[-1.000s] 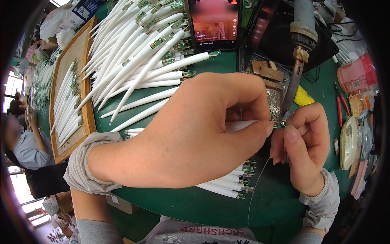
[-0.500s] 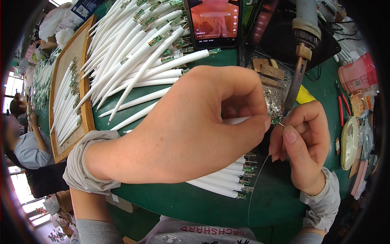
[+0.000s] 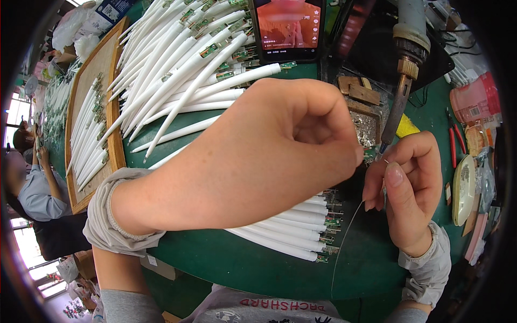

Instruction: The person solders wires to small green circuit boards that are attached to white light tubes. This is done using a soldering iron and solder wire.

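My left hand (image 3: 258, 156) reaches across the middle, thumb and fingers pinched on a white stylus pen whose body the hand hides. Its small green circuit board (image 3: 370, 153) sticks out past the fingertips. My right hand (image 3: 406, 188) pinches a thin solder wire (image 3: 347, 229), which trails down toward the table's front edge. Between the hands points the tip of a soldering iron (image 3: 396, 99), close to the board; whether they touch I cannot tell. Under my left hand lies a row of white stylus pens (image 3: 288, 234) with circuit boards at their right ends.
A large pile of white pens (image 3: 177, 81) lies behind, beside a wooden-framed tray (image 3: 121, 156) of more. A phone (image 3: 291, 29) stands at the back. Around the iron are wooden blocks (image 3: 362, 94), a yellow sponge (image 3: 406, 126), red-handled pliers (image 3: 452, 145). Another person (image 3: 43, 188) sits far left.
The solder wire's end has drawn back slightly from the iron tip, with my right hand shifting a little right. My left hand has turned slightly and shifted up, showing more of the board.
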`<state>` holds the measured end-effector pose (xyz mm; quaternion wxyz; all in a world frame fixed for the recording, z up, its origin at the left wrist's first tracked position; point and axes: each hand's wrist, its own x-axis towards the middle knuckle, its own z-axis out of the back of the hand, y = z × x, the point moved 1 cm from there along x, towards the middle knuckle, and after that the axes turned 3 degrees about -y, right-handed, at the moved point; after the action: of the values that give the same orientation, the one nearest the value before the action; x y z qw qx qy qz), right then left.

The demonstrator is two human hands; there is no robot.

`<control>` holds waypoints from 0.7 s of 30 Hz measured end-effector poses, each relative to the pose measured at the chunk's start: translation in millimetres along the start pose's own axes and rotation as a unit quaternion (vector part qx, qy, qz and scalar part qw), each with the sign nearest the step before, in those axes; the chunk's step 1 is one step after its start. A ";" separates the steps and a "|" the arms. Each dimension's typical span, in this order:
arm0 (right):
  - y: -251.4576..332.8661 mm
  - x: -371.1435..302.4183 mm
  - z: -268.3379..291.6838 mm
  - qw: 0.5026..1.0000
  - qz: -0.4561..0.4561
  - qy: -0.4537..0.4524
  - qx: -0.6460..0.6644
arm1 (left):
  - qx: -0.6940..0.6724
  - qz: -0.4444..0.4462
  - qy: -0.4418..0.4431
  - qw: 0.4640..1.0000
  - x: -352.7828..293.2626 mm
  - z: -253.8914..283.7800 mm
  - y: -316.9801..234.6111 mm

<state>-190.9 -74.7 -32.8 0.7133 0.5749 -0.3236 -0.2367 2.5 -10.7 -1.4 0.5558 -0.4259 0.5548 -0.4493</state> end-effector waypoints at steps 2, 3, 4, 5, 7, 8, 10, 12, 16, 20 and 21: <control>-0.2 0.3 0.1 1.000 -0.013 -0.018 0.016 | -0.020 0.025 -0.009 0.999 -0.8 1.4 -0.1; 0.1 0.9 0.3 1.000 -0.013 -0.018 0.016 | -0.019 0.026 -0.009 0.999 -0.9 0.9 0.1; 0.6 1.9 0.7 0.999 -0.017 -0.020 0.021 | 0.009 0.000 -0.010 1.000 -1.4 -0.2 -0.1; -0.5 2.4 0.6 0.999 -0.022 -0.021 0.027 | 0.037 -0.025 -0.012 0.999 -1.9 -1.2 0.8; -3.3 1.6 1.3 0.998 -0.035 -0.021 0.044 | 0.044 -0.021 -0.017 0.999 -3.4 -3.3 -0.7; -3.8 0.4 2.1 0.997 -0.048 -0.024 0.057 | 0.048 -0.020 -0.019 0.998 -3.1 -4.4 -1.0; -1.6 -0.3 0.8 0.996 -0.053 -0.031 0.057 | 0.066 -0.049 -0.021 0.996 -1.5 -5.7 0.3; -2.0 -0.4 0.1 0.996 -0.057 -0.034 0.062 | 0.086 -0.075 -0.026 0.993 -1.6 -6.7 0.9; -0.8 -1.5 -2.2 0.998 -0.027 -0.006 0.052 | 0.125 -0.123 -0.043 0.984 -3.6 -8.7 2.0; 0.3 -2.3 -3.6 0.999 -0.028 -0.027 0.037 | 0.097 -0.141 -0.041 0.984 -5.8 -10.1 1.9; 0.5 -2.3 -3.4 0.999 -0.028 -0.027 0.037 | 0.097 -0.141 -0.041 0.984 -6.1 -9.9 1.5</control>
<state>-189.9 -70.7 -33.1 0.6755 0.6034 -0.3349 -0.2598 -7.2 -4.2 -1.7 0.5478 -0.4621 0.4195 -0.5570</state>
